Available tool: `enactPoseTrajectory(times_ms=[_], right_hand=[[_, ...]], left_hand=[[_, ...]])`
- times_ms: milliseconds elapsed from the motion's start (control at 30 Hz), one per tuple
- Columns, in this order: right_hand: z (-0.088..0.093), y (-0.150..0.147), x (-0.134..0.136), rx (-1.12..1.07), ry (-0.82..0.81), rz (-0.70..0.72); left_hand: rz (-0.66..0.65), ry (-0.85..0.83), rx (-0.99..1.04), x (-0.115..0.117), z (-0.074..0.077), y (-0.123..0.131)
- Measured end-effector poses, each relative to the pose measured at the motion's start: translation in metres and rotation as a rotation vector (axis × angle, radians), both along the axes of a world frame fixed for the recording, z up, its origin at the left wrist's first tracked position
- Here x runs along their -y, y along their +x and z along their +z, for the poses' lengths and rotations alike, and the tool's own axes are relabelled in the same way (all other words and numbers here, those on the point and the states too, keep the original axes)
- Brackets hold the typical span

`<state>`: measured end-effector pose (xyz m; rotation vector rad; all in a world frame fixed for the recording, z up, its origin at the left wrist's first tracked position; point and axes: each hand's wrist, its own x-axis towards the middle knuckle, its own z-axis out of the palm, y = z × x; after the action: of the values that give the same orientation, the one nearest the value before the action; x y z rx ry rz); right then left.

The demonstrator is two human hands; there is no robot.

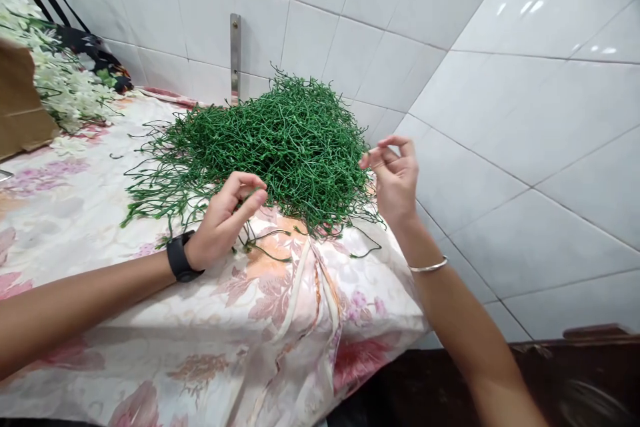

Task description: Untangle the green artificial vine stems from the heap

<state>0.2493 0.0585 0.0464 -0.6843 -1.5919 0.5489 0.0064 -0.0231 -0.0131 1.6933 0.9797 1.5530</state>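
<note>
A big heap of thin green plastic stems (280, 140) lies on a floral cloth (150, 320) covering a table corner. My left hand (225, 220), with a black watch on the wrist, rests at the near edge of the heap with its fingers curled loosely; whether a stem sits in them I cannot make out. My right hand (395, 177), a silver bangle on its wrist, hovers at the heap's right side with thumb and fingertips pinched together, apparently on a thin green stem.
White artificial flowers (65, 80) are piled at the far left beside a brown cardboard box (20, 107) and a dark bag (85, 47). White tiled walls (500, 113) close the back and right. A metal strip (235, 53) is fixed to the wall.
</note>
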Motion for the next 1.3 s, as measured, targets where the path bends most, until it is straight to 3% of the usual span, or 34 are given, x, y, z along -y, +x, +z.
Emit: enactPoseTrajectory(times_ms=[133,267,367,467,667,900,1067,1300], right_hand=[[-0.017,-0.014,0.006,0.352,0.009,-0.06],[-0.025,-0.026,0.014,0.72,0.168,-0.332],[-0.021,-0.031,0.023,0.784,0.243,-0.415],[-0.015,-0.039,0.039,0.751,0.269,-0.31],[-0.016,-0.053,0.057,0.862,0.277,0.037],[-0.021,-0.049,0.049,0.858,0.239,0.182],[-0.023,-0.051,0.052,0.853,0.248,0.214],[-0.029,-0.054,0.055,0.752,0.374,0.025]], left_hand=[[-0.086,0.006,-0.102,-0.001,0.001,0.002],[-0.102,0.023,-0.169,0.001,0.004,0.003],[-0.116,0.032,-0.215,0.001,0.005,0.004],[-0.098,0.058,-0.238,0.0,0.005,0.004],[-0.139,0.119,-0.22,-0.001,0.005,0.005],[-0.216,0.152,-0.255,0.0,0.007,0.003],[-0.211,0.187,-0.2,-0.002,0.008,0.002],[-0.218,0.176,-0.114,0.001,0.006,0.004]])
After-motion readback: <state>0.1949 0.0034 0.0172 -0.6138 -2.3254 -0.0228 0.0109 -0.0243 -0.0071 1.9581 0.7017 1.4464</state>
